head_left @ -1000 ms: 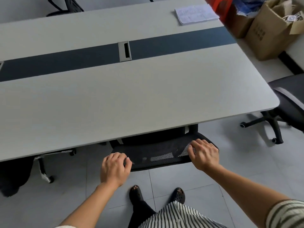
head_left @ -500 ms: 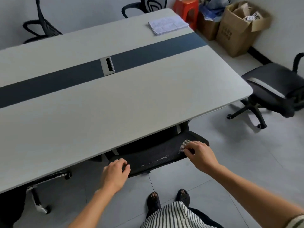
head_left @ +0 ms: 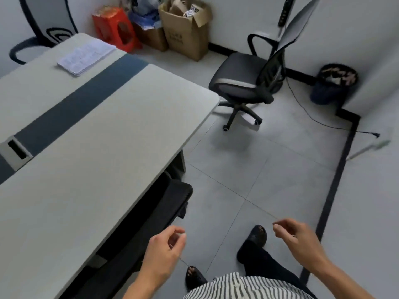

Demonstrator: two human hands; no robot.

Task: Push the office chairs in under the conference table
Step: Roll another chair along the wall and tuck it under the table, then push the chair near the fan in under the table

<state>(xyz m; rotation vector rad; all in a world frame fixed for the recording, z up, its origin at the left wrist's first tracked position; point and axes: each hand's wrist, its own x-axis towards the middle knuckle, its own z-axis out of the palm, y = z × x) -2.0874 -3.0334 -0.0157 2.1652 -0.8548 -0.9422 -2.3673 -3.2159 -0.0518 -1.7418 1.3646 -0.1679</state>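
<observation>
The conference table point(head_left: 86, 152) occupies the frame from 7 to 11 o'clock, its grey top crossed by a dark blue strip with a cable port point(head_left: 16, 150) at 9 o'clock. A stack of papers point(head_left: 86, 56) is seen on the table toward 11 o'clock.

One black office chair point(head_left: 159, 214) is located under the near edge of the table, just left of frame centre; only part of its mesh back shows beyond the tabletop. A second office chair point(head_left: 246, 83) stands on the tiled floor point(head_left: 259, 169) at 1 o'clock, well apart from the table corner, with its seat turned toward the table. Parts of a third chair point(head_left: 43, 35) are visible behind the far table edge at 11 o'clock.

The left hand point(head_left: 164, 253) is held in the air at 6 o'clock, near the tucked chair but not touching it; its fingers point(head_left: 179, 236) are loosely curled and grip nothing. The right hand point(head_left: 300, 238) is held at 5 o'clock above the floor, fingers likewise curled and empty (thumb and forefinger nearly meet).

A red stool point(head_left: 116, 31), a cardboard box point(head_left: 185, 33) and a waste bin point(head_left: 334, 83) are placed along the walls from 12 to 2 o'clock.
</observation>
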